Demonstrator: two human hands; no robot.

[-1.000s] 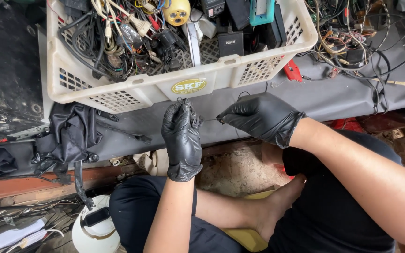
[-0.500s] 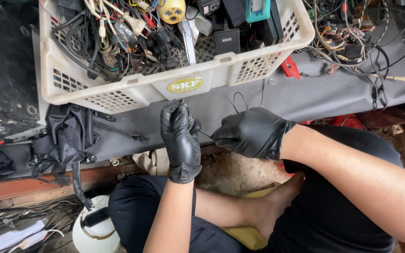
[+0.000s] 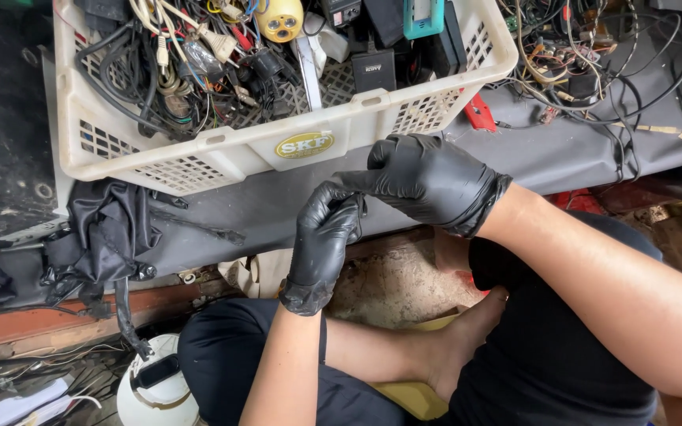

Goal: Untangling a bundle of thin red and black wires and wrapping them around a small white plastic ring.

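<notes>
R grip (image 3: 428, 177) pinching L glove (image 3: 325, 237)

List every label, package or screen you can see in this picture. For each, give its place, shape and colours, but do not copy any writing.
Oval label: front wall of the white basket, yellow with dark lettering and rim.
Small label: on a black box inside the basket, pale print on black.
Teal device: upright at the basket's back, with a pale rectangular panel.
No packages show.
</notes>
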